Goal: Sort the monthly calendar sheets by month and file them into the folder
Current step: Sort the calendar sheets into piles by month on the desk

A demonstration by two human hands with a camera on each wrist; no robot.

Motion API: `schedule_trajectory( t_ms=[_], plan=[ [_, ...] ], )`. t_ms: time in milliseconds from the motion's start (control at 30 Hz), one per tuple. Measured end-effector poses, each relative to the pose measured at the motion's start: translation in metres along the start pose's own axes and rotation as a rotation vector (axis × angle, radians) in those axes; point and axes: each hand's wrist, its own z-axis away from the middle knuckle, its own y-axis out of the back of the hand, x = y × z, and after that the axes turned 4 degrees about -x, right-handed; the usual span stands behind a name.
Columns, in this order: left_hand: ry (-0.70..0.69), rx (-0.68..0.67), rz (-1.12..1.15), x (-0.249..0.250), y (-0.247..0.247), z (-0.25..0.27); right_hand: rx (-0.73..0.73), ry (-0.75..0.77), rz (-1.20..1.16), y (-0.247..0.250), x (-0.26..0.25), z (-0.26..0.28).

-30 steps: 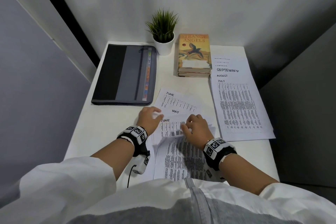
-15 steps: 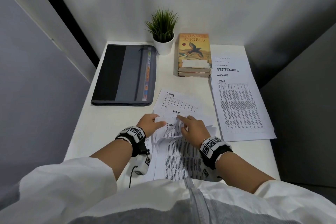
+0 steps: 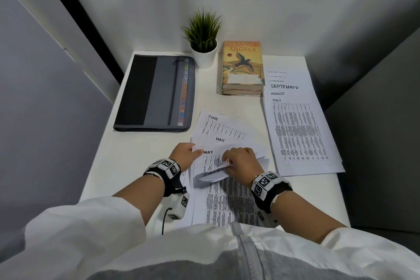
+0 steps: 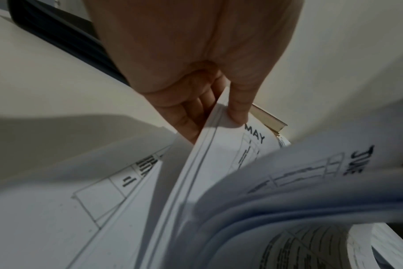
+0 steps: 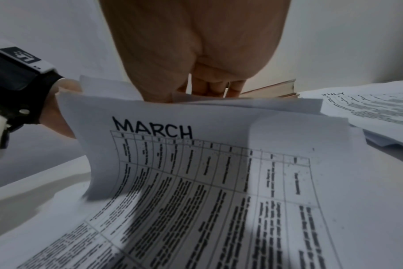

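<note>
Folder (image 3: 156,93) is lying closed and flat at the counter's (image 3: 127,157) left rear, coloured tabs showing along its zip edge; contents not visible. Left hand (image 3: 185,154) is pinching the top-left corner of a MAY sheet (image 3: 210,154), thumb over curled fingers (image 4: 191,112). Right hand (image 3: 242,161) is gripping folded-back sheets (image 3: 213,175), fingers curled round them. A MARCH sheet (image 5: 196,163) is curling beneath that hand. Counted: two books (image 3: 243,66) stacked, one potted plant (image 3: 203,38), one fanned pile (image 3: 297,125) at right with JULY on top.

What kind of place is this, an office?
Probably a small office desk or study nook: a white table walled in on three sides, with a zip folder, stacked books, a potted plant and calendar printouts.
</note>
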Motion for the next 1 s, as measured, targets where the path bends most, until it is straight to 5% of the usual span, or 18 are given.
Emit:
schedule_trajectory(
  t_ms=[200, 1000],
  plan=[
    [-0.033, 0.011, 0.035, 0.002, -0.004, 0.002, 0.105, 0.072, -0.012, -0.001, -0.005, 0.005],
    [-0.007, 0.048, 0.105, 0.000, -0.007, 0.002, 0.108, 0.132, -0.102, -0.004, -0.004, 0.011]
  ],
)
